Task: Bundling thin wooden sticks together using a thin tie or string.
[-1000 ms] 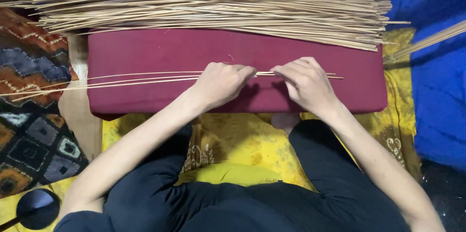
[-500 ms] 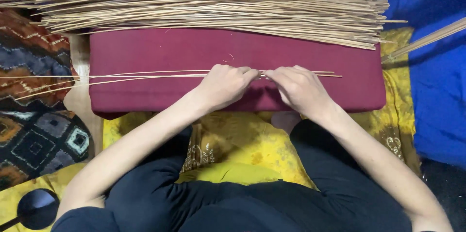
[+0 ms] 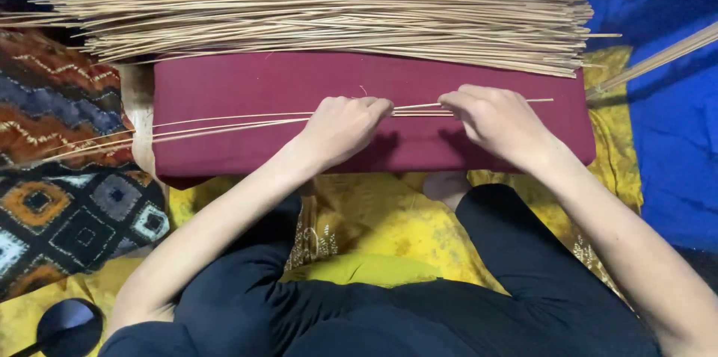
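Note:
Across a dark red padded board [image 3: 247,88] lie a few thin pale sticks [image 3: 224,124], running left to right. My left hand [image 3: 342,127] is closed on them near the board's middle. My right hand [image 3: 497,119] is closed on the same sticks a hand's width to the right, and their tips poke out past it. Between the two hands a short stretch of the sticks shows. A big heap of the same pale sticks [image 3: 329,13] lies along the far edge of the board.
A patterned woven rug [image 3: 60,177] lies at the left and blue cloth [image 3: 666,125] at the right. Yellow fabric [image 3: 374,222] covers my lap over dark trousers. A round dark object [image 3: 63,327] sits at the bottom left. More sticks [image 3: 658,58] slant in at the right.
My hands were touching at the board's middle. Now my right hand has slid right along the sticks, leaving a gap between the hands. The view has shifted slightly.

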